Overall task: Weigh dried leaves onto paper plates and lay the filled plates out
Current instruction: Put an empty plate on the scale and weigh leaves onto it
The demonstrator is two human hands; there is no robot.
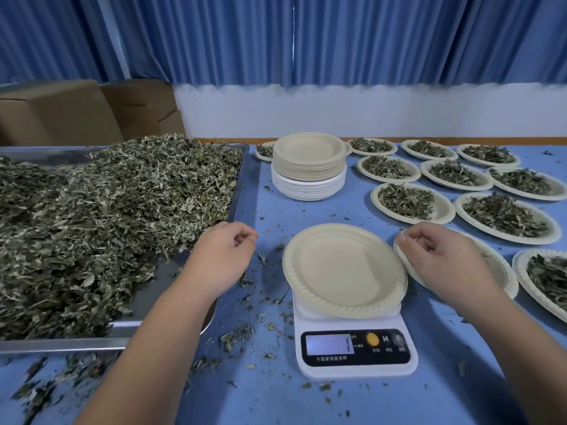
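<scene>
Sitting on the white scale (356, 354), the empty paper plate (343, 268) is tilted slightly, centre front of the blue surface (429, 400). Left hand (221, 256) hovers at the tray (61, 342) edge, fingers loosely curled, released, nothing seen in it. Right hand (441, 256) is curled over another plate (500, 271) just right of the scale, thumb at its rim; cannot tell if it grips it. Dried leaves (107, 216) are heaped in the tray on the left. Stack of plates (308, 161) stands behind the scale. Filled plates (503, 216) lie in rows on the right. Blue curtains (368, 38) and cardboard boxes (61, 115) are behind.
</scene>
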